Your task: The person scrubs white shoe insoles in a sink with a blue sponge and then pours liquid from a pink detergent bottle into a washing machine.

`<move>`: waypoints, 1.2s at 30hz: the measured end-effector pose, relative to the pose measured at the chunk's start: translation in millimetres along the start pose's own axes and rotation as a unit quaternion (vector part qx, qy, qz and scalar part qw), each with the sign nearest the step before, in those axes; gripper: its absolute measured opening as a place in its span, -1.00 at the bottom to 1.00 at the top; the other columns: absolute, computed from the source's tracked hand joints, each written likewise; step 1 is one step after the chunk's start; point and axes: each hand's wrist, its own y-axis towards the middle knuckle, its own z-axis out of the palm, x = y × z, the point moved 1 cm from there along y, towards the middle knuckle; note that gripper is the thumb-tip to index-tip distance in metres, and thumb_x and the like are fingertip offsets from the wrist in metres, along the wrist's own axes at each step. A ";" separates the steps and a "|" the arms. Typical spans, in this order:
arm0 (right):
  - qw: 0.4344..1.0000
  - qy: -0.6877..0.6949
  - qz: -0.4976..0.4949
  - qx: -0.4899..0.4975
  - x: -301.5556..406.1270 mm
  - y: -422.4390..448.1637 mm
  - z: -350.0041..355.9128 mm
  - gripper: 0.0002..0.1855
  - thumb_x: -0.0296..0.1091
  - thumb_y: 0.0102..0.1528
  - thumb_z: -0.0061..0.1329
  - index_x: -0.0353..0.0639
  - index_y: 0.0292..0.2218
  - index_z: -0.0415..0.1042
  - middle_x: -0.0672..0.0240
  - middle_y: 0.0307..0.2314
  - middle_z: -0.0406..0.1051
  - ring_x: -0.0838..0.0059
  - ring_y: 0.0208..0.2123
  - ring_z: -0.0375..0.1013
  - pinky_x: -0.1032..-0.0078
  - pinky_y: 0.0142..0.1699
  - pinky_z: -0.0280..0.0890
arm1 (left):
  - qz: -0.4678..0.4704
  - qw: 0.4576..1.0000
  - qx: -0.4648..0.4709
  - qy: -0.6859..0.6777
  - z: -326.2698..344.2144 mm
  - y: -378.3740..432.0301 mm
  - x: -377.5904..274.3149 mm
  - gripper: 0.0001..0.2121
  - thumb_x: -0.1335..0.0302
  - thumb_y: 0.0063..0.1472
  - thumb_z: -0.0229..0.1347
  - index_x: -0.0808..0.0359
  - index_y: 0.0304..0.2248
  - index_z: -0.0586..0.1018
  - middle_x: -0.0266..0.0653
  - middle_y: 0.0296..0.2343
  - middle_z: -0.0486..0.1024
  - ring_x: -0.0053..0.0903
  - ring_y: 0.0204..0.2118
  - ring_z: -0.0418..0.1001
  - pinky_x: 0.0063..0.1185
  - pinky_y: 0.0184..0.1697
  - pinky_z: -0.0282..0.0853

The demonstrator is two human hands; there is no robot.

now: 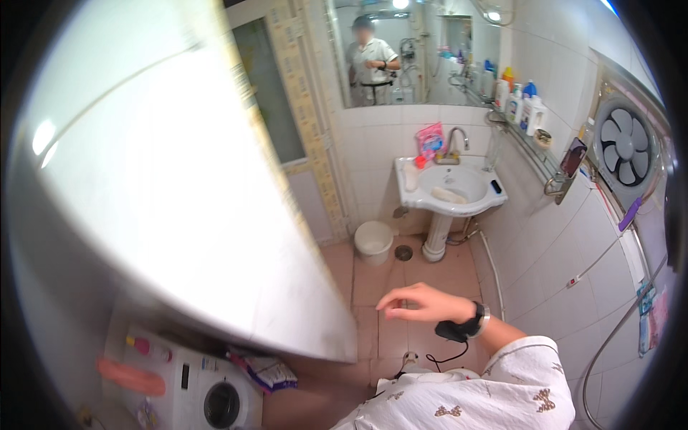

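Observation:
My right hand [411,303] is raised over the tiled floor, fingers loosely curled and holding nothing, with a black strap device and a metal band at the wrist. My left hand is out of view. Beyond the right hand stands a white pedestal sink [478,201], an elongated pale thing lying in its basin. A curved metal faucet [458,138] and a pink packet [431,140] are at the sink's back. A white bucket [374,242] stands on the floor left of the pedestal, near a round floor drain [403,252].
A large white panel [204,215] fills the left side close to me. Below it is a washing machine [185,398]. Bottles [532,115] line a glass wall shelf at right, near an exhaust fan [624,146]. A shower hose [596,355] hangs at the right wall.

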 end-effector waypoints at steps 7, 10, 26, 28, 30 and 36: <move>0.883 0.201 -0.403 0.132 129.0 -32.2 -146.2 -0.86 -0.38 0.01 -0.17 -0.19 -0.43 0.41 0.22 -0.59 0.36 0.40 -0.65 0.29 0.50 -0.60 0.13 | 0.038 0.941 0.299 0.152 170.5 26.6 -72.1 -0.78 0.39 0.09 -0.07 0.41 -0.46 0.48 -0.05 -0.52 0.44 -0.24 -0.43 0.41 -0.38 -0.33 0.30; 0.866 0.251 -0.418 0.109 126.7 -22.0 -168.3 -0.87 -0.41 -0.06 -0.19 -0.10 -0.58 0.39 0.42 -0.75 0.24 0.64 -0.76 0.13 0.66 -0.70 -0.08 | 0.051 0.886 0.386 0.253 192.3 43.2 -69.8 -0.78 0.39 0.09 -0.06 0.40 -0.46 0.48 -0.05 -0.52 0.44 -0.24 -0.43 0.42 -0.38 -0.33 0.31; 0.898 0.143 -0.354 0.219 33.9 41.7 -324.3 -0.78 -0.38 0.00 -0.35 -0.29 -0.46 0.32 0.07 -0.56 0.31 0.20 -0.52 0.34 0.38 -0.51 0.19 | 0.147 0.855 0.465 0.176 422.7 237.7 -226.2 -0.76 0.32 0.05 -0.04 0.32 -0.41 0.53 0.00 -0.37 0.46 -0.17 -0.27 0.42 -0.40 -0.21 0.31; 0.913 0.165 -0.352 0.123 -15.0 37.7 -343.7 -0.79 -0.40 0.00 -0.35 -0.28 -0.55 0.28 0.08 -0.58 0.33 0.28 -0.63 0.31 0.43 -0.59 0.18 | 0.149 0.868 0.436 0.183 406.1 259.4 -280.2 -0.76 0.32 0.07 -0.06 0.31 -0.40 0.52 0.00 -0.40 0.47 -0.14 -0.32 0.44 -0.39 -0.27 0.34; 0.950 0.208 -0.201 -0.113 -54.7 25.5 -343.2 -0.82 -0.40 0.02 -0.26 -0.26 -0.56 0.28 0.25 -0.66 0.29 0.33 -0.65 0.26 0.45 -0.56 0.14 | 0.171 0.864 0.443 0.168 431.8 286.8 -295.4 -0.75 0.32 0.12 -0.11 0.31 -0.32 0.46 0.01 -0.35 0.45 -0.12 -0.30 0.43 -0.37 -0.29 0.33; 0.900 -0.149 0.374 -0.167 -245.4 2.5 -318.5 -0.81 -0.28 0.02 -0.15 -0.21 -0.40 0.34 0.21 -0.53 0.36 0.28 -0.47 0.35 0.43 -0.34 0.23 | 0.096 0.894 0.436 -0.025 509.2 359.4 -265.0 -0.81 0.36 0.18 -0.13 0.29 -0.29 0.35 -0.14 -0.50 0.42 -0.44 -0.46 0.40 -0.51 -0.39 0.32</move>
